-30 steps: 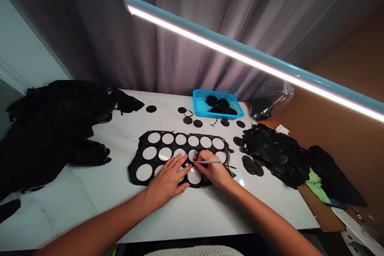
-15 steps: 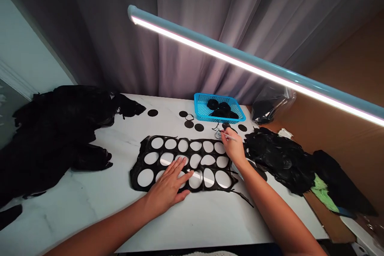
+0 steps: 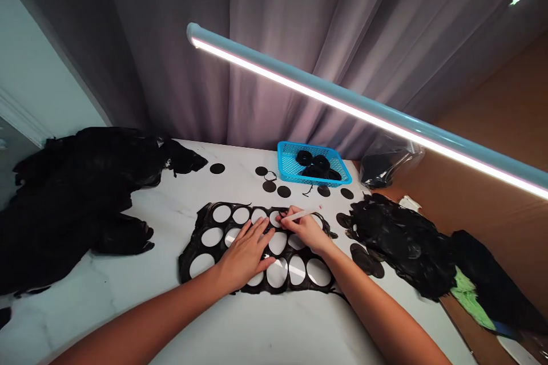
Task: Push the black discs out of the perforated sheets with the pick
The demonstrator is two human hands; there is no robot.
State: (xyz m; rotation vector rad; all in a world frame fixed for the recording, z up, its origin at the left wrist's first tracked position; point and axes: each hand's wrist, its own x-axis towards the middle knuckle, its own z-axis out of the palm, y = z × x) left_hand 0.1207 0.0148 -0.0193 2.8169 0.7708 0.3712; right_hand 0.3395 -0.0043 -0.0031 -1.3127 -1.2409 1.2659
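A black sheet [image 3: 287, 252] with several rows of round holes lies flat on the white table, its surface showing through the holes. My left hand [image 3: 245, 254] is spread on the middle of this sheet, fingers stretched out. My right hand [image 3: 309, 231] is closed around a slim white pen-like tool [image 3: 301, 214]. Its working end is at the sheet's upper row, near a hole and close to my left fingertips; the tip itself is hidden by my fingers. Loose black discs [image 3: 283, 191] lie beyond the sheet.
A blue basket [image 3: 281, 168] with black pieces stands at the back. Large black piles lie at left [image 3: 85, 182] and at right [image 3: 398, 239]. A green cloth [image 3: 471, 299] sits by the right pile. A lit tube lamp [image 3: 342, 94] hangs across, before a grey curtain [image 3: 278, 23].
My right hand has moved left and toward me, from the sheet's far right corner onto its upper row, carrying the tool. My left hand stays spread on the sheet. The view has shifted slightly.
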